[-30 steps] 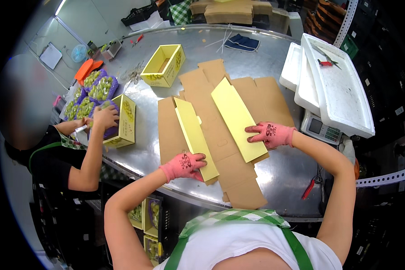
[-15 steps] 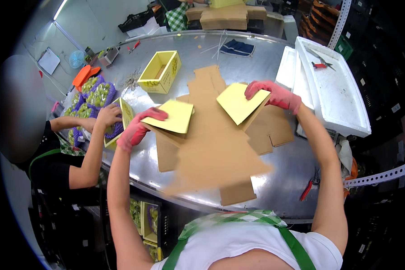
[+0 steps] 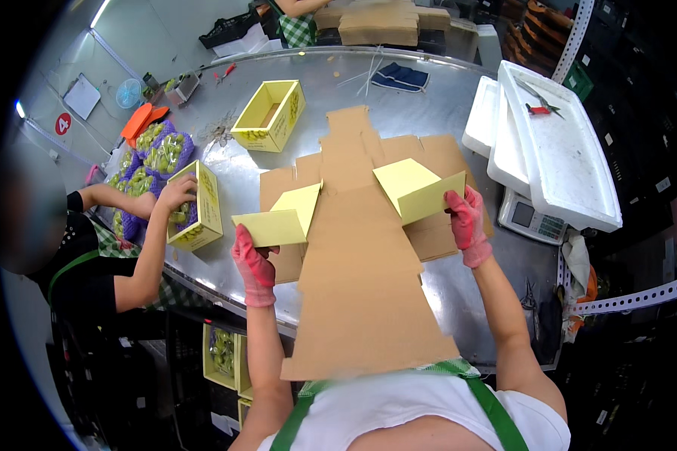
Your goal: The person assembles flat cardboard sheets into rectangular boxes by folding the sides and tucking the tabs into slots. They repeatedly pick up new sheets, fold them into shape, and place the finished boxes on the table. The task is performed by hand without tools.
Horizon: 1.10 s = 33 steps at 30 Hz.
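Observation:
A brown cardboard box blank (image 3: 368, 293) lies in front of me, its near end reaching my apron. Two folded flaps with yellow faces stand up from its sides. My left hand (image 3: 254, 263), in a pinkish-red glove, grips the outer end of the left yellow flap (image 3: 267, 228). The matching right yellow flap (image 3: 432, 197) is pinched at its outer corner by my right hand (image 3: 469, 228), gloved the same way. More flat cardboard blanks (image 3: 447, 158) lie beneath, partly covered by the one I hold.
An assembled yellow box (image 3: 287, 124) stands at the far left. Beside me a co-worker's hands reach into another yellow box (image 3: 207, 207) near purple-netted grapes (image 3: 169, 154). White foam trays (image 3: 572, 150) and a scale (image 3: 532, 218) are at the right; shears (image 3: 530, 304) lie near the edge.
Both hands have moved toward me and outward, to the flaps' outer ends. The flaps' end panels now bend upright, and the blank has come nearer to my body.

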Each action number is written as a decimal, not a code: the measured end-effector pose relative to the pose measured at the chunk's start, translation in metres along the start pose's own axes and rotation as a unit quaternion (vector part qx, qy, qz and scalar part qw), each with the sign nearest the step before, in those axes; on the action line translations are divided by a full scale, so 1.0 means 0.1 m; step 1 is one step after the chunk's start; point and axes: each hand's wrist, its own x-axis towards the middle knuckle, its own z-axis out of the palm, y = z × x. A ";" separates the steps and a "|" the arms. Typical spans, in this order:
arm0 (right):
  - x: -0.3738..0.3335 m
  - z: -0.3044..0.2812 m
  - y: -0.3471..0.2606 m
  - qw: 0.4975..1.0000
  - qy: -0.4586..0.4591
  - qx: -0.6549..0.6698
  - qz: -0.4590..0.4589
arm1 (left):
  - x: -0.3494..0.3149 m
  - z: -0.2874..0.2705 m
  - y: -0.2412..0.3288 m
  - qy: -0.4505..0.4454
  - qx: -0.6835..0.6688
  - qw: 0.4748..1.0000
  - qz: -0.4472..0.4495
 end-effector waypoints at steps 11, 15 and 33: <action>-0.66 0.26 -0.37 0.738 -0.408 -0.448 -0.295 | -0.86 0.32 0.49 -0.416 0.454 0.755 0.225; -1.02 0.15 -0.11 0.669 -0.418 -0.508 -0.345 | -1.15 0.29 0.26 -0.508 0.443 0.664 0.323; -1.25 -0.06 0.16 0.761 -0.481 -0.407 -0.154 | -1.31 0.18 -0.24 -0.537 0.390 0.723 0.195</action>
